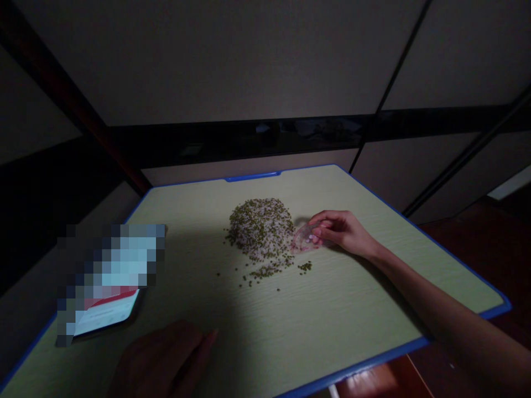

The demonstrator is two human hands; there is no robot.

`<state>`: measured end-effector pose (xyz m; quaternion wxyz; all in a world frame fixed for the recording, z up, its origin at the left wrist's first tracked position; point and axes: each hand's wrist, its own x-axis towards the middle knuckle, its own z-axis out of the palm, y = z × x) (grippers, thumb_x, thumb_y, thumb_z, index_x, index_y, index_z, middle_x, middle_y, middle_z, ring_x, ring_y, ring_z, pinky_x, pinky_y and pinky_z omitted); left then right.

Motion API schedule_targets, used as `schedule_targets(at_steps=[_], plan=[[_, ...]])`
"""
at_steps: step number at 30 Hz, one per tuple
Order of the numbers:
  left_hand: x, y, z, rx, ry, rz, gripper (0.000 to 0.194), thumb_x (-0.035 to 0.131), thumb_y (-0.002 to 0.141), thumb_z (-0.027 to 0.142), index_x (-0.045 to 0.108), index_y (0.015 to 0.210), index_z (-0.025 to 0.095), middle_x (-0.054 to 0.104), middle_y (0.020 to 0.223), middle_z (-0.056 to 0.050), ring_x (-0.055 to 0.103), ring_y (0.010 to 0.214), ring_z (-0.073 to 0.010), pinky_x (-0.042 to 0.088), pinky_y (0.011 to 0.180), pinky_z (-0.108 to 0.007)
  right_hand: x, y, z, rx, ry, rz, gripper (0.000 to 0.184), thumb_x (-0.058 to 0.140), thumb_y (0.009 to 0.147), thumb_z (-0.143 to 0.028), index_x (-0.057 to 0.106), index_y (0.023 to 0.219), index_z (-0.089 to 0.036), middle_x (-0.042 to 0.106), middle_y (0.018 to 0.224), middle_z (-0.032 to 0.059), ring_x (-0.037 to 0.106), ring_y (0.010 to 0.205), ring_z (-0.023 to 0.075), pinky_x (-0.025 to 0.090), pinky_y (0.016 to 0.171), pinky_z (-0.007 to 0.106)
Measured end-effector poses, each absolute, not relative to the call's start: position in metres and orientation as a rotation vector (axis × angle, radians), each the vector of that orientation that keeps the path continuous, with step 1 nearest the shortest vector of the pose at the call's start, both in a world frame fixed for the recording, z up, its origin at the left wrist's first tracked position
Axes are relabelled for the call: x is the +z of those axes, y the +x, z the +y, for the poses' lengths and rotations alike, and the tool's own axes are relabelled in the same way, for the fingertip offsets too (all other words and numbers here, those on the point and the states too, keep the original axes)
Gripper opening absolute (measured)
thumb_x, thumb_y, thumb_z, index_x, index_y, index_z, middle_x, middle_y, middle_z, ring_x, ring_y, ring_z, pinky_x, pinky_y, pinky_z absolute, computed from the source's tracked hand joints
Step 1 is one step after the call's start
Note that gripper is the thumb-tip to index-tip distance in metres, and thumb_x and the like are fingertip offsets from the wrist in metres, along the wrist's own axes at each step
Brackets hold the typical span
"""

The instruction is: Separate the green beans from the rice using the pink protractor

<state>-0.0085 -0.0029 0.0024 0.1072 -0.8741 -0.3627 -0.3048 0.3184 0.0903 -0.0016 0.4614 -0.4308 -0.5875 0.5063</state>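
Observation:
A pile of small green beans mixed with pale grains (261, 226) lies on a light green table top with a blue rim (373, 359). My right hand (342, 232) reaches across the table and grips a small clear plastic cup (306, 239) lying on its side at the pile's right edge. My left hand (166, 359) rests in shadow near the front edge, fingers together and flat on the table, holding nothing. Loose beans (265, 272) are scattered in front of the pile.
A phone (105, 312) with a lit, partly blurred screen lies at the table's left front. A blue handle (253, 177) sits on the far edge. Dark wall panels and a slanted wooden beam (74, 105) stand behind the table.

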Motion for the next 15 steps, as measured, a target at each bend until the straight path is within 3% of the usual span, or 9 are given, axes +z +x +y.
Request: schedule_targets(at_steps=[15], plan=[[0.0004,-0.0093,-0.0037,-0.886,-2.568,-1.095,0.03,0.038,0.091,0.032,0.054,0.069,0.02,0.058,0.056,0.005,0.055,0.049,-0.0055,0.043,0.05,-0.015,-0.0049,0.3234,0.0897,1.31,-1.008,-1.5,0.011,0.069,0.07,-0.019,0.065,0.08,-0.016,0.067,0.06,-0.0001,0.058,0.048,0.0101,0.045,0.048,0.024]])
